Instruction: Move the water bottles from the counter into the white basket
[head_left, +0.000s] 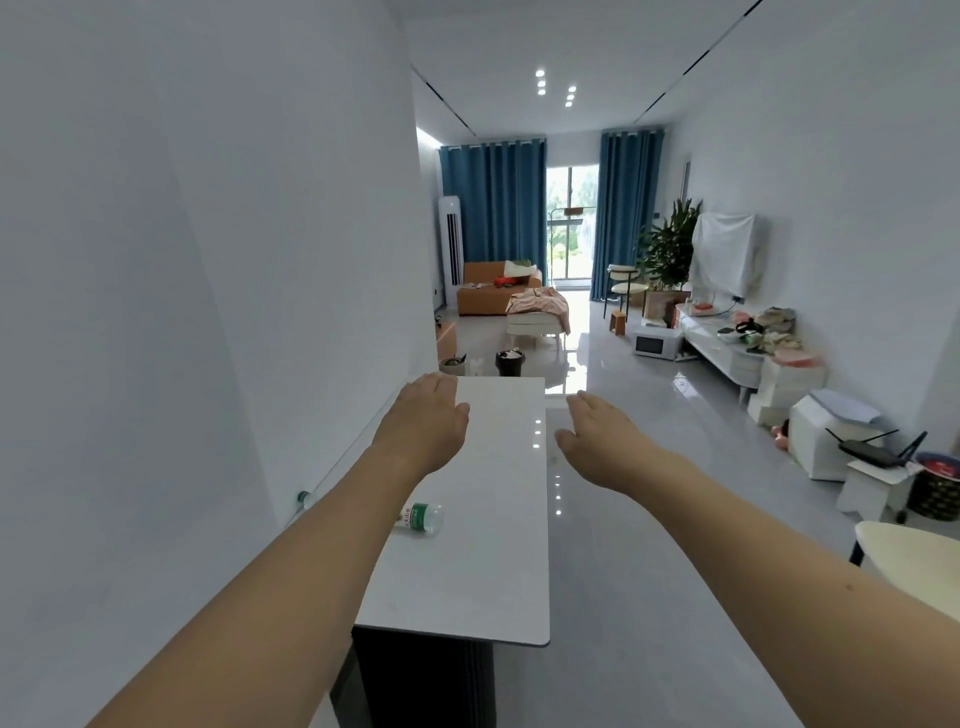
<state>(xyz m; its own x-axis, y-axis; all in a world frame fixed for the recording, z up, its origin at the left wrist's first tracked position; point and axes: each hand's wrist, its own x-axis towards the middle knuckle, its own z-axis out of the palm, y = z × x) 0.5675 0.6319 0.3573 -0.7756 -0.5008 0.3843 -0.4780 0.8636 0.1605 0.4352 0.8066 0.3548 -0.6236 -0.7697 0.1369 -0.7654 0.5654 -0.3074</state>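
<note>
Above counter (483, 571), two empty hands.

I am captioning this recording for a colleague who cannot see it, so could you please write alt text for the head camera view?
Two bare arms reach forward over a white counter, the left hand and right hand both open and empty. A small water bottle with a green label lies on its side on the counter, partly hidden by the left forearm. A living room with blue curtains lies beyond.
</note>
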